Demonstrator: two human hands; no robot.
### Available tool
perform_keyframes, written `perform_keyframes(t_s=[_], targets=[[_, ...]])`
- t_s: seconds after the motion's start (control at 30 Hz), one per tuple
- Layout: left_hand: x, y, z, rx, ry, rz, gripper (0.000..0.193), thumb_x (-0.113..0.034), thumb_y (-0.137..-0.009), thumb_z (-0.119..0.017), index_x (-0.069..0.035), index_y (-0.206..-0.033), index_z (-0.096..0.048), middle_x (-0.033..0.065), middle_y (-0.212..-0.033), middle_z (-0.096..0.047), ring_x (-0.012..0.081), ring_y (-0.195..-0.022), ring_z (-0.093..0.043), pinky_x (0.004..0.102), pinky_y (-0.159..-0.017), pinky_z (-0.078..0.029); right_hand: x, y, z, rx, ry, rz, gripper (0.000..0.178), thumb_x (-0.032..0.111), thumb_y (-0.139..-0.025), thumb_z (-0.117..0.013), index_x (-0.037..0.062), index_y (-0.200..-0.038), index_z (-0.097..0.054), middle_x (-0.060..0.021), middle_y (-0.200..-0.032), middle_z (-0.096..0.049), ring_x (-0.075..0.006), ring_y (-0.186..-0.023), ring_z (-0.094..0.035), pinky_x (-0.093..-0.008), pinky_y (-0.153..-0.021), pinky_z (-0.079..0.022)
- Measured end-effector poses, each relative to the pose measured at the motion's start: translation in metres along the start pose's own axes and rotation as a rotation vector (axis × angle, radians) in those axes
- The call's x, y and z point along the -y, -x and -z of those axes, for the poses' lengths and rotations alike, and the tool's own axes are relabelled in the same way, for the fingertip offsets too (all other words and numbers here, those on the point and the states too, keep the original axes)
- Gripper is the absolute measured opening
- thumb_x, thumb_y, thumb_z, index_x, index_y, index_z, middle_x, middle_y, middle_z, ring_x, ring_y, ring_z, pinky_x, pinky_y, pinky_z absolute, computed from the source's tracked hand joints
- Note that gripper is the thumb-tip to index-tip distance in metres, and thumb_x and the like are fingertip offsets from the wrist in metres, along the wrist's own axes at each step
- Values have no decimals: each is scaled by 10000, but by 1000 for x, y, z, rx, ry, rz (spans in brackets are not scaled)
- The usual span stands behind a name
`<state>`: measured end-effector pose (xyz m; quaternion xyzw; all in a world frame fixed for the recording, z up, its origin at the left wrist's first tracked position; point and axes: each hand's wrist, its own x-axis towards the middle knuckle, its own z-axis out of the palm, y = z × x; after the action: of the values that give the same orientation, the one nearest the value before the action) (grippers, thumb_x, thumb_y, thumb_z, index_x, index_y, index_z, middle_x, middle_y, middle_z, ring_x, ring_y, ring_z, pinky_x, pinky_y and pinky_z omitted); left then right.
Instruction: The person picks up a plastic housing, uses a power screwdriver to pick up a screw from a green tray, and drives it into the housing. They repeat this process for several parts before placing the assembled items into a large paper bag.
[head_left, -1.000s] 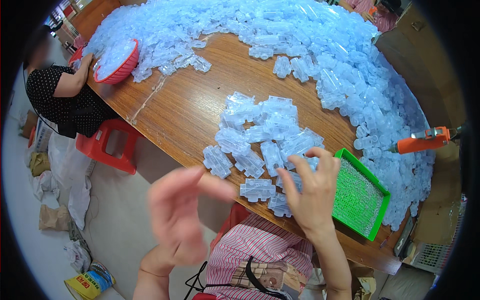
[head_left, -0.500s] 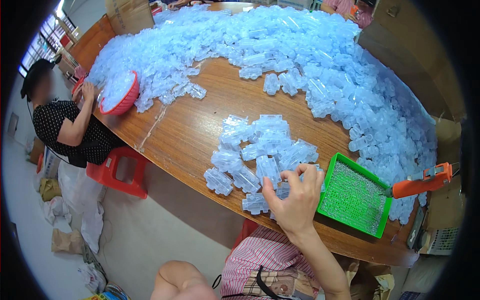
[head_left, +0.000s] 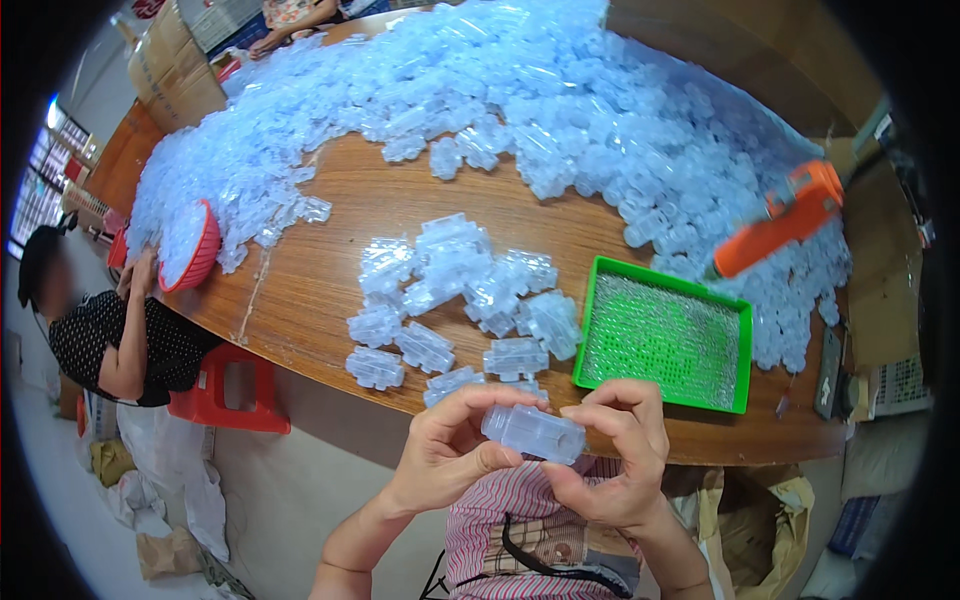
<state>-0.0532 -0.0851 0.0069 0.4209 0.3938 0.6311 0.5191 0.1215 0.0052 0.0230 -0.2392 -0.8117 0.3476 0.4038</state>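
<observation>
Both hands, left hand (head_left: 445, 455) and right hand (head_left: 610, 455), pinch one clear plastic casing (head_left: 533, 433) at six o'clock, apparently inspecting it; a steady two-handed grip seems needed next.

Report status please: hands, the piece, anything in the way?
Left hand and right hand both grip one clear plastic piece above the table edge. Green tray beside. Nothing in the way.
</observation>
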Motion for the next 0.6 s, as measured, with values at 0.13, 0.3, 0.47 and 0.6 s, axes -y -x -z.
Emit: perform_keyframes(t_s=[0.13, 0.3, 0.47, 0.6], targets=[[15, -4, -25, 40, 89, -68, 390, -65, -841, -666, 9, -1187, -503, 168, -1210, -548, 248, -1127, -546, 381, -974, -437, 1, 14, 17, 12, -128, -2, 467, 147, -678, -806, 12, -1073, -597, -156, -1038, -577, -270, -911, -587, -334, -729, -504], [40, -2, -48, 37, 16, -204, 379, -96, -853, -661, -7, -1186, -504, 199, -1200, -541, 256, -1108, -552, 358, -921, -465, -6, 35, 29, -67, -26, 75, 404, 182, -777, -734, -23, -1091, -583, -147, -991, -608, -292, -855, -619, -364, -732, -518], [46, -6, -52, 113, 26, -266, 411, -169, -869, -656, -8, -1209, -488, 222, -1217, -532, 259, -1122, -548, 363, -918, -472, 7, 42, 40, -87, 73, 60, 416, 197, -772, -747, -30, -1080, -584, -143, -994, -601, -282, -850, -618, -354, -715, -518], [34, -20, -81, 8, 234, 122, 578, -216, -893, -630, -21, -1367, -364, 190, -1279, -513, 228, -1158, -523, 357, -973, -436, -5, 56, 41, -272, 229, 85, 455, 291, -750, -781, 6, -1052, -596, -128, -940, -601, -260, -794, -603, -331, -683, -511]])
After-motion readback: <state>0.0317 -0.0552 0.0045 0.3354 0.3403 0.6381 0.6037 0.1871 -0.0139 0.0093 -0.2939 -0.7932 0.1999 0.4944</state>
